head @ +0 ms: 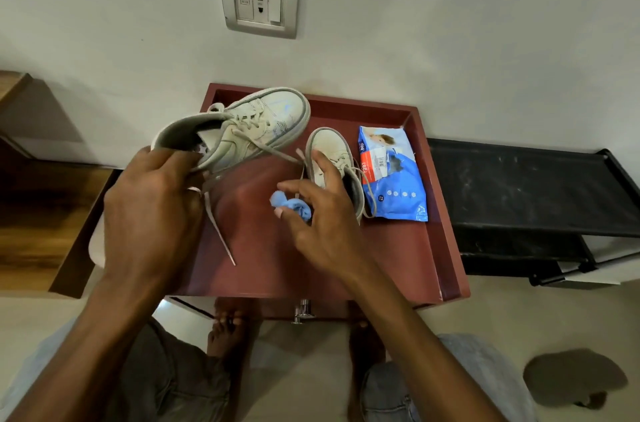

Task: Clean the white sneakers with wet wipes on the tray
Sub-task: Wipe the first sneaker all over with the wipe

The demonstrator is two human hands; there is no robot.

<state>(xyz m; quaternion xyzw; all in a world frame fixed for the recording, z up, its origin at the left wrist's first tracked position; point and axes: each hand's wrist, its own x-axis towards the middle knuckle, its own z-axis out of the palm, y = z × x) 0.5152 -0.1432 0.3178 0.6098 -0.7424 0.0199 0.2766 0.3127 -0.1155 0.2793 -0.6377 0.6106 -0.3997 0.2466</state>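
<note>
Over the left of the red tray (446, 214), the left hand (152, 200) holds one sneaker (263, 120) lifted and tilted, its grip closed round the heel rim, toe pointing toward the wall. A loose lace (218, 227) hangs from it to the tray floor. The right hand (322, 224) has a narrow grip, thumb and fingers pinching a crumpled blue wipe (294, 207). The second sneaker (329, 148) stands on the tray just beside that hand, with the wipes pack (394, 179) to its right.

Socket plate (259, 2) on wall; black shelf (519, 186) right; wooden furniture (41, 214) left.
</note>
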